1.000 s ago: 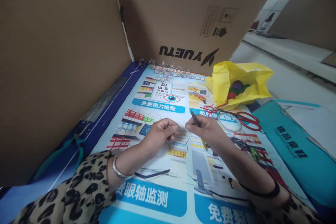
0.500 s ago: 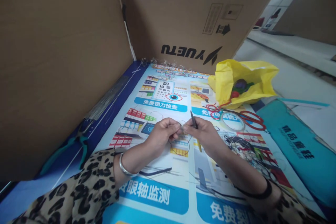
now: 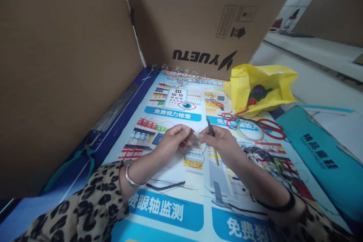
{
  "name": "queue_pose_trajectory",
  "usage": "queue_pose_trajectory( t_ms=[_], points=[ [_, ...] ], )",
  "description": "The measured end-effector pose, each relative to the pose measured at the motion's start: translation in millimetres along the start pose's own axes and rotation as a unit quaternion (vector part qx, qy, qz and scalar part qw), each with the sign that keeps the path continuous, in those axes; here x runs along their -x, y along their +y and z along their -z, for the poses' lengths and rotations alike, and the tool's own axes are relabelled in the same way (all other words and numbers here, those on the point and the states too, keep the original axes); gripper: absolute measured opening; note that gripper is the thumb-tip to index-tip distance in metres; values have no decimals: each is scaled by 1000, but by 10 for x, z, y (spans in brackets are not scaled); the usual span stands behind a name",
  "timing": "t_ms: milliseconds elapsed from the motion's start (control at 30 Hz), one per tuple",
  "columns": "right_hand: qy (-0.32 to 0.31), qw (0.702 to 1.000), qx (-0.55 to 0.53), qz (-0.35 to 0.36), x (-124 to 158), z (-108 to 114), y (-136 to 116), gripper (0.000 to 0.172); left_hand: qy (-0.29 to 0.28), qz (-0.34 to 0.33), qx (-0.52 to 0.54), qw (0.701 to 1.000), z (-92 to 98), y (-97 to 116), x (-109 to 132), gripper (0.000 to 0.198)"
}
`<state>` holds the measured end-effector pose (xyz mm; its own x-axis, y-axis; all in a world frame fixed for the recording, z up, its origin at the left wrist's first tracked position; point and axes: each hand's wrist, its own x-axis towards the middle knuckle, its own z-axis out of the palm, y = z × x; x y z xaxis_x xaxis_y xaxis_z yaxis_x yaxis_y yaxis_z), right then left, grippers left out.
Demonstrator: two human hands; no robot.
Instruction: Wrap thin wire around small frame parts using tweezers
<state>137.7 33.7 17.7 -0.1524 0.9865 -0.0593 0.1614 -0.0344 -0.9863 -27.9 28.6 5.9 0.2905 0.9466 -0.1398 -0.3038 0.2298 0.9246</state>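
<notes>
In the middle of the head view, my left hand [image 3: 171, 141] is closed in a pinch around a thin wire [image 3: 194, 167], which curves in a loop below my fingers. Close beside it, my right hand [image 3: 222, 145] grips a slim pointed tool [image 3: 216, 157] with a dark tip and yellow handle; its exact kind is unclear. Thumb and forefinger of that hand also meet at a small wire loop. A narrow gap separates the two hands, both just above the printed poster [image 3: 167, 230]. Several thin wires and dark strips lie under my forearms.
Cardboard panels [image 3: 204, 15] wall off the back and left. On the left lie a wire bundle [image 3: 115, 109] and teal-handled pliers [image 3: 91, 159]. To the right are a yellow bag [image 3: 237, 90], red-handled scissors [image 3: 273, 130], a tape roll [image 3: 262, 136], a tangled pile [image 3: 263, 157] and a teal box [image 3: 317, 147].
My hands have moved slightly apart, and the left fingers have loosened a little from the right ones. The tool stays in my right hand. The view has shifted slightly.
</notes>
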Motion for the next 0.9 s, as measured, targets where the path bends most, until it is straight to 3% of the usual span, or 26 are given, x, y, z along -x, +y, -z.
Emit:
queue_pose_trajectory(
  t_ms=[133,300,533,767,900],
  points=[
    [20,994,107,16,26,-18,4,17,-9,-10,-27,1000,25,1,-8,25],
    [45,961,268,47,64,-70,5,20,-26,-33,-90,995,29,-37,-17,26],
    [25,957,283,55,62,-79,27,19,-11,-31,-168,985,39,-35,-33,18],
    [13,960,269,72,68,-80,16,21,29,-111,-321,940,42,-18,-26,16],
    [3,962,261,83,66,-85,6,23,50,-136,-355,923,18,-20,-13,14]
  ],
)
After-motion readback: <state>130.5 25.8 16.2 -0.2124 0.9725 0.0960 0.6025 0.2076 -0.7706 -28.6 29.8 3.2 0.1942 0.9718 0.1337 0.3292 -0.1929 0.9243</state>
